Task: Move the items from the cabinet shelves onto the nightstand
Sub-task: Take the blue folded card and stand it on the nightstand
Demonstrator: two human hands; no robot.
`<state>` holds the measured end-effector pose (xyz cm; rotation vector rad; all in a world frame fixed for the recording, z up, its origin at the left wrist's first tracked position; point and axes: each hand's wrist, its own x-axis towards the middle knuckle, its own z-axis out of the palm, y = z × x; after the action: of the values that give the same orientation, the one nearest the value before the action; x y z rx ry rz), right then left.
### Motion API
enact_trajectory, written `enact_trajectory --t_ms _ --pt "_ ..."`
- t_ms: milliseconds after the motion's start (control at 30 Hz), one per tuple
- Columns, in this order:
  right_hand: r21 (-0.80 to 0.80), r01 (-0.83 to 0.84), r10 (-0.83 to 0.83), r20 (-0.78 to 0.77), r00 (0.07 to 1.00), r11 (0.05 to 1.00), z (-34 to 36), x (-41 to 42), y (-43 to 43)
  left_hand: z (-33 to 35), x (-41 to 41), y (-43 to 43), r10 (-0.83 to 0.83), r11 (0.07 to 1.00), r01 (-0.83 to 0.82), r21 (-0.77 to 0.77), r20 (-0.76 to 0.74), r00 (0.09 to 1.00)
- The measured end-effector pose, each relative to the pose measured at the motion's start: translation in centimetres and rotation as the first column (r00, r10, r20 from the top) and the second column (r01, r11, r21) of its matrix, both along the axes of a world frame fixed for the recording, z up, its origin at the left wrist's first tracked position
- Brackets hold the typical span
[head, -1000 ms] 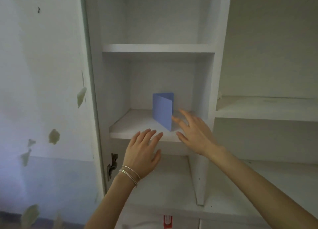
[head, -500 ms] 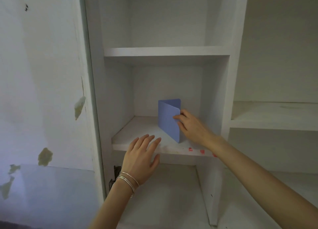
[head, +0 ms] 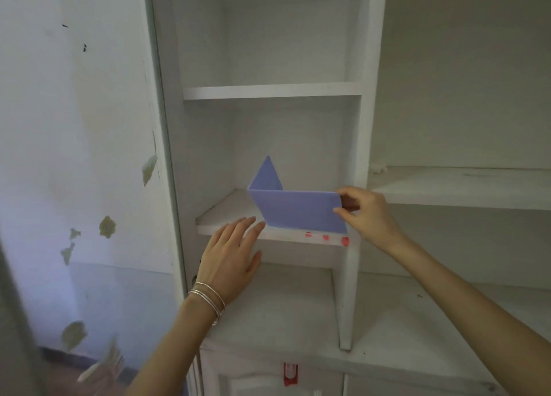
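Removal from the white cabinet is judged as being done. Over the middle shelf front, the blue folded card is being pinched at its right edge by the right hand. The left hand is being held flat and empty. Next, carrying to the unseen nightstand is being called for.

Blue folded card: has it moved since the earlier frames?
Yes. The blue folded card, pinched by the right hand, has swung rightward toward the shelf's front edge.
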<state>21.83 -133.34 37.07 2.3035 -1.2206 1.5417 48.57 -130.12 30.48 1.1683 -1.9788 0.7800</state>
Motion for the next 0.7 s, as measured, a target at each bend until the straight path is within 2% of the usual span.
enact_trajectory --t_ms 167,367,433,500,633,700 --pt "-0.115 -0.120 0.110 -0.088 0.990 0.986 -0.4 -1.9 4.4 0.0 -2.1 6.1 0.019 0.996 -0.019 -0.085 -0.005 1.000" --pt "-0.023 -0.365 0.353 -0.212 0.911 0.931 -3.5 -1.4 12.0 -3.1 -4.9 14.7 0.130 0.987 -0.133 -0.089 -0.044 0.991" --pt "0.026 -0.419 0.414 -0.213 0.885 0.908 -5.3 -1.0 14.5 -4.9 -5.5 18.2 0.146 0.980 -0.154 -0.123 -0.071 0.987" --pt "0.082 -0.469 0.476 -0.190 0.859 0.879 -7.1 -0.2 17.0 -6.6 -5.6 22.4 0.215 0.972 -0.227 -0.068 -0.149 0.965" --pt "0.326 -0.562 0.632 -0.168 0.757 0.760 -8.9 3.2 22.1 -9.3 -4.8 31.4 0.409 0.911 -0.410 0.048 -0.242 0.880" --pt "0.438 -0.547 0.668 -0.189 0.720 0.714 -8.9 5.7 24.0 -10.4 -3.5 35.7 0.505 0.860 -0.505 0.079 -0.279 0.816"
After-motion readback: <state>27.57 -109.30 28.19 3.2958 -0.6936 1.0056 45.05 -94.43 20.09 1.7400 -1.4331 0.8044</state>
